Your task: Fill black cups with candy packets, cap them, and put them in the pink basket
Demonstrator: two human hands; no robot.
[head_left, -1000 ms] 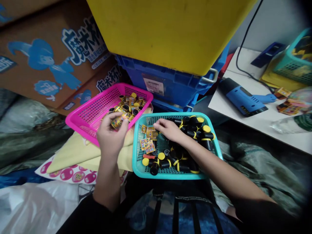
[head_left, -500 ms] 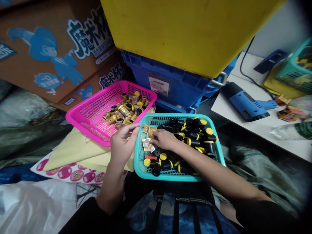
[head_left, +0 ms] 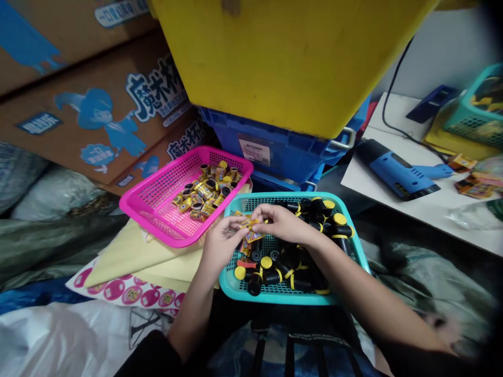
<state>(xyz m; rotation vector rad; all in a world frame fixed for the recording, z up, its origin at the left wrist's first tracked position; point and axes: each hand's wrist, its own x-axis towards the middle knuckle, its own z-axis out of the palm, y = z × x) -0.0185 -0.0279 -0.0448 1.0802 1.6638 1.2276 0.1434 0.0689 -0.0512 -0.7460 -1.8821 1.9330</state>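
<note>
Over left edge of teal basket, L hand & R hand are pinching a printed yellow label. Prob. done: wrapped cylinders, lying nr right edge of pink basket. Prob. remaining: bare black cylinders w/ yellow caps, filling teal basket's right side.

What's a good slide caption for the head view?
Left hand and right hand hold a printed label over a teal basket of black cylinders.
</note>
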